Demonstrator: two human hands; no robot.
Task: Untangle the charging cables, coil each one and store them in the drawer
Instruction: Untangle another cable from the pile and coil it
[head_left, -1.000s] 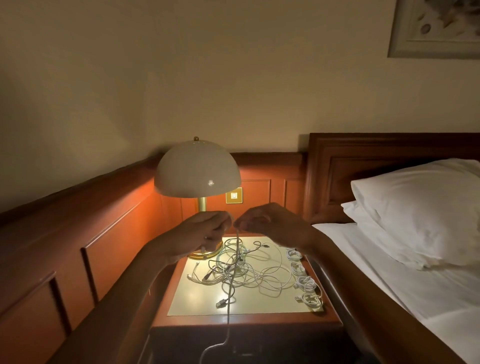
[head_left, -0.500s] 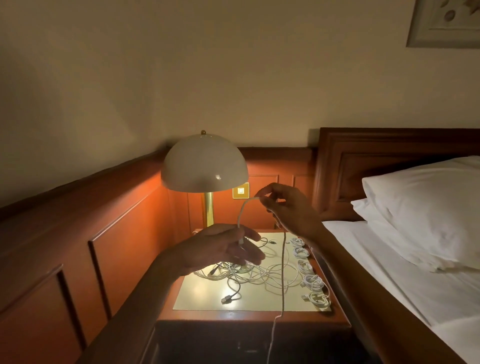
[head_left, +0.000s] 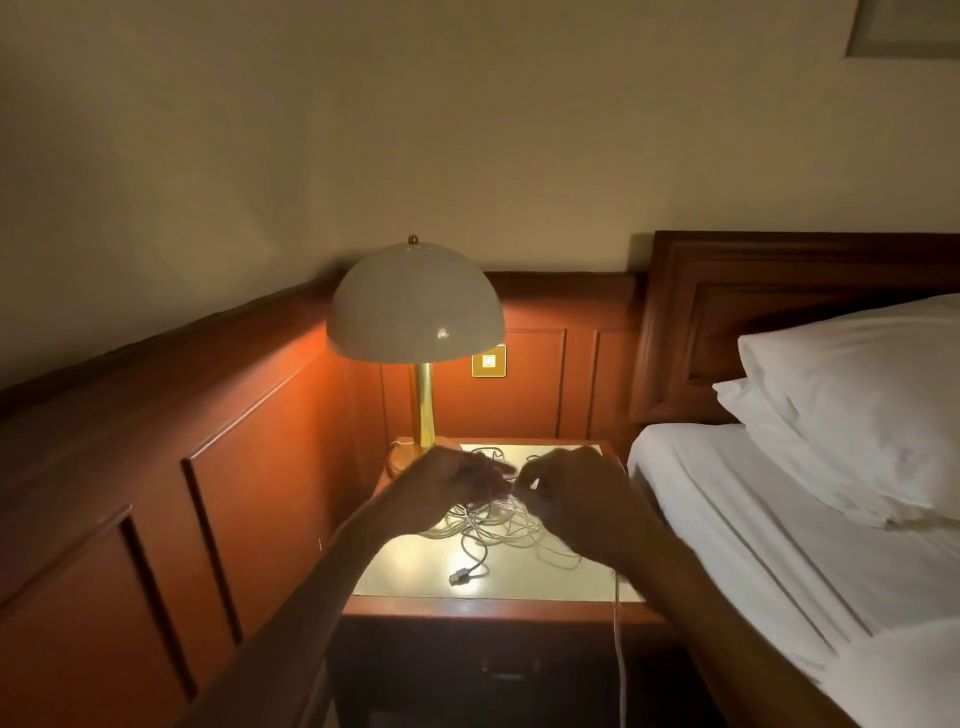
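Note:
A tangle of white charging cables (head_left: 488, 525) lies on the lit top of the nightstand (head_left: 519, 584). My left hand (head_left: 447, 488) and my right hand (head_left: 576, 499) hover just above the tangle, fingertips close together, both pinching one white cable (head_left: 619, 654). That cable's free end hangs down over the nightstand's front edge, below my right wrist. A loose plug (head_left: 460, 576) lies near the front of the top. My right hand hides the right part of the nightstand top. The drawer front (head_left: 498, 670) below is dark.
A dome-shaded brass lamp (head_left: 415, 312) stands at the nightstand's back left corner. Wood panelling runs along the left wall. A bed with white sheets (head_left: 753, 519) and pillows (head_left: 857, 405) sits close on the right, under a wooden headboard.
My right hand came down from near the wall switch to meet my left hand above the tangle. The held cable now hangs further right. The camera tilted up slightly.

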